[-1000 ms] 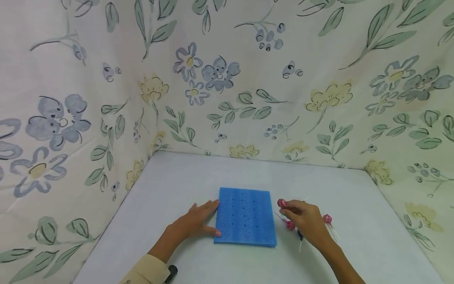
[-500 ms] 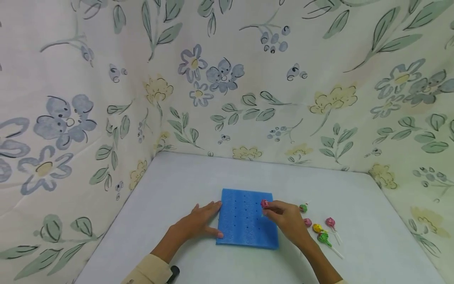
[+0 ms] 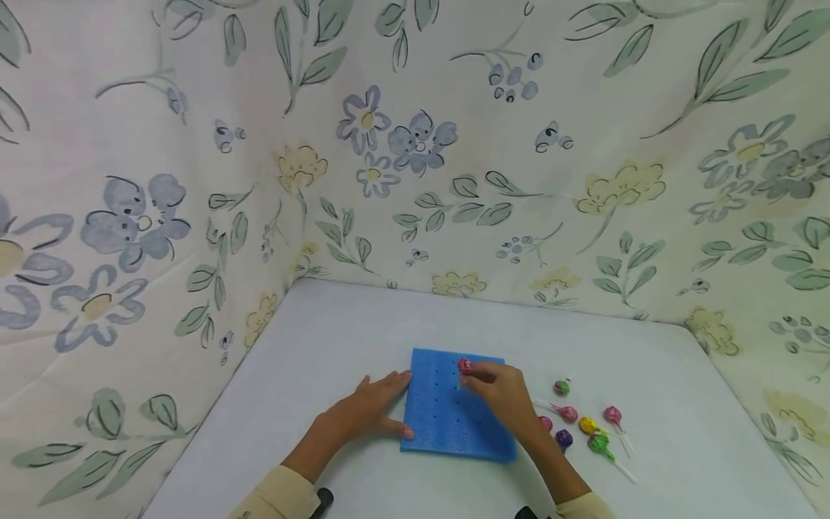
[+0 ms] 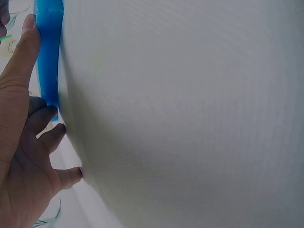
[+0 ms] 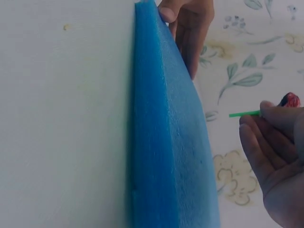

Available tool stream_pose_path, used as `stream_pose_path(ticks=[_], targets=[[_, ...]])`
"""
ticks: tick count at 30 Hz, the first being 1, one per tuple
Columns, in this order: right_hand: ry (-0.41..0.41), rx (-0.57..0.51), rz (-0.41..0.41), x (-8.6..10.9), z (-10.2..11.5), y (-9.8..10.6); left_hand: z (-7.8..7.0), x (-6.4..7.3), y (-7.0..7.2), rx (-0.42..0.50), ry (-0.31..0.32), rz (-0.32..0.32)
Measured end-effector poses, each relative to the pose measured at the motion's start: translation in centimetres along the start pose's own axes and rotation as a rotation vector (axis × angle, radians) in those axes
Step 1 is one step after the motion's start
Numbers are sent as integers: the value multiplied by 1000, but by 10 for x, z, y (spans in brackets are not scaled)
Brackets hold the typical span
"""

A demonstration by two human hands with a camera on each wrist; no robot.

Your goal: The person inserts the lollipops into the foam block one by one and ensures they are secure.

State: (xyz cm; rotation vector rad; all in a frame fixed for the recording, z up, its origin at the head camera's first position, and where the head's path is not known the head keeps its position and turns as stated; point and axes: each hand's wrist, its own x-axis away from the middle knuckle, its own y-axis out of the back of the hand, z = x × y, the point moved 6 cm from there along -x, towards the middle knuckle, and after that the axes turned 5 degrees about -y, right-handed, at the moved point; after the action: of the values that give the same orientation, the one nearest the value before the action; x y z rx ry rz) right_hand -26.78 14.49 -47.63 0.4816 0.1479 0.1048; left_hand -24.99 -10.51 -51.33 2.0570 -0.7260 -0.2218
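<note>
A blue foam block [image 3: 447, 432] with rows of small holes lies on the white table. My left hand [image 3: 363, 416] rests against the block's left edge, thumb on its near corner and fingers spread. In the left wrist view the thumb [image 4: 29, 47] touches the foam's side and some fingertips meet the table. Over the block's far part, my right hand [image 3: 502, 393] pinches a lollipop [image 3: 464, 365] by its stick, its red-wrapped head up. In the right wrist view its green stick [image 5: 244, 114] points toward the foam, its tip apart from the surface.
Right of the block several wrapped lollipops lie loose: a green one [image 3: 561, 388], a yellow one [image 3: 587, 424], a purple one [image 3: 563, 438], another green one [image 3: 599, 443] and pink ones, one farthest right [image 3: 612, 415]. Floral cloth [image 3: 415, 216] hangs behind and beside the table.
My right hand has carried the red lollipop leftward from beside the block to over its far part, uncovering the loose lollipops. The left hand stays at the block's edge. The head view has shifted slightly.
</note>
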Motion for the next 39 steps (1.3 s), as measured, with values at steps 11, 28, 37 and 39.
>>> stream_pose_path(ticks=[11, 28, 37, 39], targets=[[-3, -59, 7, -24, -1, -24, 1, -1, 0, -23, 9, 8], [-25, 16, -18, -45, -10, -43, 4, -2, -3, -36, 24, 9], [-4, 115, -15, -49, -14, -48, 5, -2, -4, -39, 18, 13], [7, 123, -7, -49, -13, -49, 5, -2, -3, -39, 17, 12]])
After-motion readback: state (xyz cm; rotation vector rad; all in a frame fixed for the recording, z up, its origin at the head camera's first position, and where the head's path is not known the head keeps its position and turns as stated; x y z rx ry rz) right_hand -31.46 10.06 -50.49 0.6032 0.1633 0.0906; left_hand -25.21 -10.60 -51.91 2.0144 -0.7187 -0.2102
